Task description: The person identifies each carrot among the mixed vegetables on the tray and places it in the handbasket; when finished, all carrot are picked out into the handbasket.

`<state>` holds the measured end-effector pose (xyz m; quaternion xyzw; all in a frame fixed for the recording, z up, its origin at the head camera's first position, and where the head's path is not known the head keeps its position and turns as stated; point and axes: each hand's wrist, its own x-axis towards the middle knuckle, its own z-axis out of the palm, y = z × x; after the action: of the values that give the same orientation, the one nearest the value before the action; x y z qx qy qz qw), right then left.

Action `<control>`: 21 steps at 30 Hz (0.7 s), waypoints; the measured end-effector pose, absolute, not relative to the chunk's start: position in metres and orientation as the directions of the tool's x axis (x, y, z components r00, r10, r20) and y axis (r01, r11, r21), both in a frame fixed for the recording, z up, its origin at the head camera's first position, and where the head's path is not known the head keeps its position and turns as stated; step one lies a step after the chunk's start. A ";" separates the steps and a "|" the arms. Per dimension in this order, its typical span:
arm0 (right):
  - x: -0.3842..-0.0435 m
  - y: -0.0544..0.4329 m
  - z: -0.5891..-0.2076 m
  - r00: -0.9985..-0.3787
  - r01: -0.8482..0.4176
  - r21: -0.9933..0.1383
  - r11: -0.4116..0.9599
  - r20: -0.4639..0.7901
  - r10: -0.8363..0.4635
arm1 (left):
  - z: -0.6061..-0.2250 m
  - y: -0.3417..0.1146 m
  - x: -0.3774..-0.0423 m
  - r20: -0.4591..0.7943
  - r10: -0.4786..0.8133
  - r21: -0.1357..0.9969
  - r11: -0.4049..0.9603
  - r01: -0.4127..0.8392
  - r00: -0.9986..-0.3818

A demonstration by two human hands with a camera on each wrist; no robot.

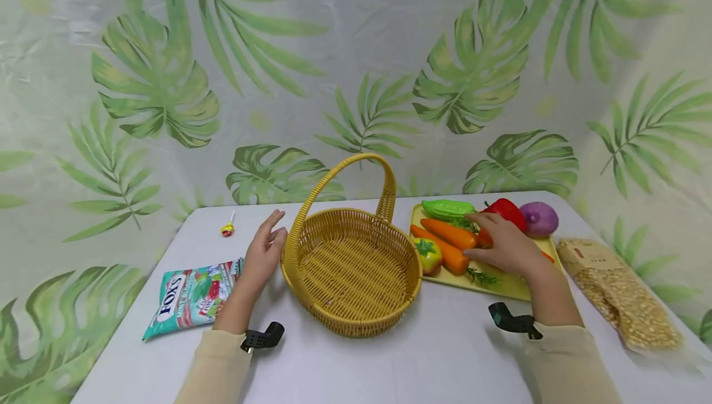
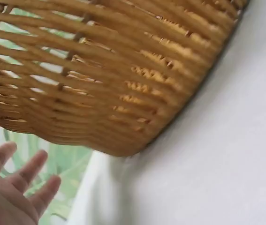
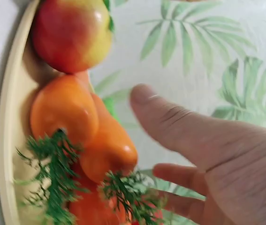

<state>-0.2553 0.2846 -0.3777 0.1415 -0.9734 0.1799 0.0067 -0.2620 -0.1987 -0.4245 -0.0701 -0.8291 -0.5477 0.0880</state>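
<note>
A yellow wicker basket (image 1: 356, 324) with a tall arched handle stands mid-table, its inside bare. My left hand (image 1: 264, 252) is beside its left rim, fingers extended; in the left wrist view the fingers (image 2: 46, 194) spread near the woven wall and hold nothing. Over a yellow tray (image 1: 506, 283) hovers my right hand (image 1: 503, 244), thumb and fingers apart and nothing between them. Under and beside it lie orange carrots (image 1: 447, 233) with green leafy tops. A round red-and-yellow fruit (image 3: 72, 35) with green leaves sits by the carrots.
Also on the tray are a green bitter gourd (image 1: 447, 208), a red pepper (image 1: 506, 211) and a purple onion (image 1: 538, 218). A bag of pale grains (image 1: 620, 293) lies at right. A Fox's candy bag (image 1: 194, 296) and a lollipop (image 1: 227, 229) lie at left.
</note>
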 end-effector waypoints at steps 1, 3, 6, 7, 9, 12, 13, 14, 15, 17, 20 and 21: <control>-0.255 0.287 -0.378 -0.955 -0.292 -0.366 0.884 0.062 -0.290 | -0.426 -0.198 -0.261 0.206 0.017 0.919 0.342 0.199 -0.978; -0.254 0.291 -0.380 -0.947 -0.315 -0.385 0.868 0.059 -0.317 | -0.430 -0.197 -0.260 0.179 0.017 0.950 0.258 0.177 -0.984; -0.252 0.297 -0.381 -0.945 -0.309 -0.415 0.855 0.034 -0.326 | -0.436 -0.196 -0.258 0.166 0.024 0.971 0.172 0.167 -0.986; -0.252 0.299 -0.381 -0.945 -0.304 -0.421 0.855 0.022 -0.325 | -0.438 -0.196 -0.258 0.168 0.033 0.975 0.140 0.171 -0.985; -0.250 0.303 -0.381 -0.947 -0.294 -0.423 0.857 0.006 -0.321 | -0.443 -0.195 -0.257 0.168 0.052 0.981 0.090 0.172 -0.984; -0.249 0.308 -0.380 -0.949 -0.281 -0.419 0.864 -0.015 -0.316 | -0.449 -0.193 -0.257 0.149 0.080 0.988 0.020 0.151 -0.986; -0.248 0.309 -0.379 -0.950 -0.273 -0.419 0.866 -0.024 -0.311 | -0.450 -0.193 -0.257 0.144 0.092 0.989 0.004 0.145 -0.985; -0.248 0.310 -0.379 -0.951 -0.267 -0.424 0.865 -0.030 -0.308 | -0.452 -0.192 -0.257 0.138 0.101 0.990 -0.002 0.139 -0.985; -0.248 0.312 -0.379 -0.952 -0.260 -0.428 0.865 -0.036 -0.304 | -0.453 -0.192 -0.257 0.132 0.108 0.991 -0.007 0.132 -0.985; -0.249 0.315 -0.379 -0.954 -0.250 -0.434 0.866 -0.045 -0.298 | -0.456 -0.192 -0.258 0.121 0.120 0.992 0.007 0.123 -0.985; -0.251 0.318 -0.382 -0.955 -0.243 -0.436 0.866 -0.048 -0.293 | -0.458 -0.192 -0.259 0.126 0.131 0.992 0.008 0.128 -0.983; -0.252 0.319 -0.383 -0.955 -0.243 -0.434 0.867 -0.049 -0.292 | -0.459 -0.193 -0.260 0.127 0.132 0.992 0.008 0.129 -0.983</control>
<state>-0.2517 0.3192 -0.3833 0.1386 -0.9646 0.2170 -0.0565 -0.2596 -0.1927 -0.4589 -0.0918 -0.7098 -0.6984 -0.0009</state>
